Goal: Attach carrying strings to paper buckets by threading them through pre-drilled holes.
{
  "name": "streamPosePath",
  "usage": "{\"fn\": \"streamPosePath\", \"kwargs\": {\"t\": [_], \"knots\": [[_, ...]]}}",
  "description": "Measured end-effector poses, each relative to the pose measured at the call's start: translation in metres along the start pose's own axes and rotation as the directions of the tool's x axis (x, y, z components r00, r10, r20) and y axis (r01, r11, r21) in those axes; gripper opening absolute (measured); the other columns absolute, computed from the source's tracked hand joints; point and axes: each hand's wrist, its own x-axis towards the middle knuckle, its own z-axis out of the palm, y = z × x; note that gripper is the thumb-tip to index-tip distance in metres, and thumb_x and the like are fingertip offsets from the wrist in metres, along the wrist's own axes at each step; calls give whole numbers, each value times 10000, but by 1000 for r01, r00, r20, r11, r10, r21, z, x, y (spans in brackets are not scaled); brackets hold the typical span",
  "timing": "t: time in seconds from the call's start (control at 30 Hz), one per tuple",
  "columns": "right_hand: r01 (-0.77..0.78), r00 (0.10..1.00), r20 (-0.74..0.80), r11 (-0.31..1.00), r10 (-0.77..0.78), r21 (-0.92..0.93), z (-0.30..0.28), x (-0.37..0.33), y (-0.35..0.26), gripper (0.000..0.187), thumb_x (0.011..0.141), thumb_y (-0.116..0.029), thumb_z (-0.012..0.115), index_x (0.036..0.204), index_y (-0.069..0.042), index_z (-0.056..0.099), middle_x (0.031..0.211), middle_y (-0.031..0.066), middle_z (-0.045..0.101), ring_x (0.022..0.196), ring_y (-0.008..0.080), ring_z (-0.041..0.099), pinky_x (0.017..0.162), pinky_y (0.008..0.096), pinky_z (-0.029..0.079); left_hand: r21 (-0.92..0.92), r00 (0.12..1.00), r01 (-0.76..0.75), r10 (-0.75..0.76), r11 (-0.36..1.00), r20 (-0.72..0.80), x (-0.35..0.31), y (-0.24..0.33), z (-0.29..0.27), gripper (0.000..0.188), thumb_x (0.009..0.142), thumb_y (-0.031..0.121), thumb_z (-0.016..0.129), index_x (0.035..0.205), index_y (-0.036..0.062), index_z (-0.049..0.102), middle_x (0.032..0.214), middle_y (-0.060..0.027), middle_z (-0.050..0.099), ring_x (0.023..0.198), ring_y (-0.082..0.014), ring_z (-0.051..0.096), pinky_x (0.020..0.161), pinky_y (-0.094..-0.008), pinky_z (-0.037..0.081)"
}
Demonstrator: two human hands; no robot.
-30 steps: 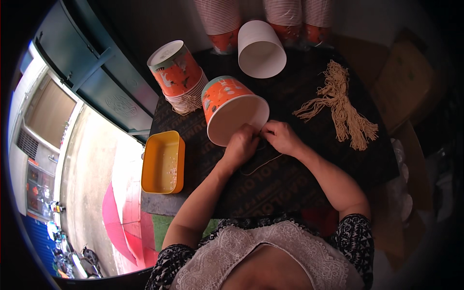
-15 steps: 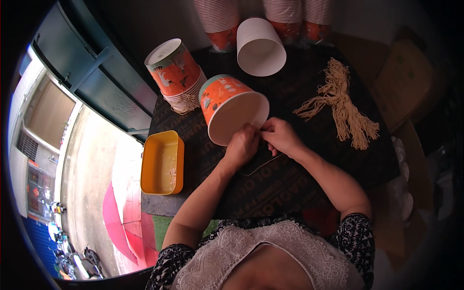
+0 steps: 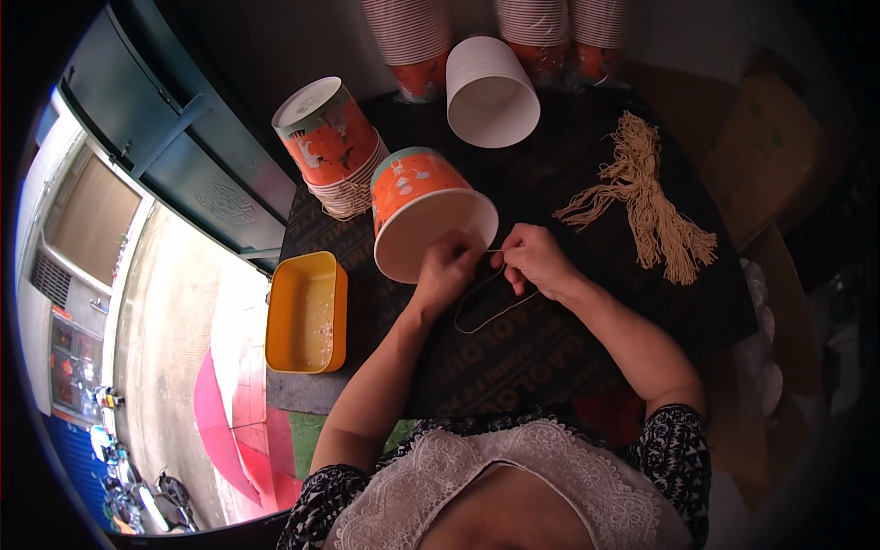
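An orange paper tub (image 3: 422,188) with a green base band lies tilted on the dark table, its white mouth facing me. My left hand (image 3: 449,268) is closed at the tub's lower rim, its fingertips partly hidden against the white opening. To its right, my right hand (image 3: 539,258) pinches a thin beige string (image 3: 472,331). A short taut length of that string runs between the fingers of both hands, while a slack loop hangs below them. Whether the string passes through the tub's wall I cannot tell.
A bundle of beige strings (image 3: 642,197) lies at the right. Upside-down stacked orange tubs (image 3: 330,137) stand back left, beside a white tub (image 3: 490,101) on its side. An open yellow box (image 3: 307,368) sits near the left edge. Wrapped tub stacks (image 3: 422,73) line the back.
My hands have drawn slightly apart, exposing the string between them, and its slack loop now shows more fully. The orange tub has shifted a little left and turned.
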Motion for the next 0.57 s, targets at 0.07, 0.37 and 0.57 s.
{"fn": "streamPosePath", "kwargs": {"t": [0.07, 0.37, 0.57], "knots": [[2, 1000, 24, 1000, -3, 28, 0, -1, -2, 85, 801, 39, 498, 875, 56, 536, 704, 117, 588, 490, 136, 551, 339, 269, 426, -47, 999, 49, -50, 998, -7, -1, 4, -1, 128, 880, 123, 606, 915, 0, 605, 680, -44, 584, 550, -92, 529, 482, -232, 420], [464, 845, 50, 685, -532, -561, 12, -1, 12, 102, 829, -48, 625, 902, -15, 562, 615, 108, 587, 536, 159, 600, 501, 316, 440, -230, 997, 79, -82, 970, -4, 2, -2, -4, 138, 884, 141, 607, 903, 6, 584, 631, -37, 554, 467, -94, 486, 407, -227, 374], [485, 785, 114, 488, -609, -725, 16, 5, 15, 169, 834, -105, 679, 962, -36, 592, 708, 164, 649, 643, 229, 683, 539, 379, 496, -292, 999, 50, -47, 955, 18, 1, -5, -3, 178, 911, 187, 616, 908, 13, 584, 630, -27, 538, 470, -86, 461, 412, -212, 351]]}}
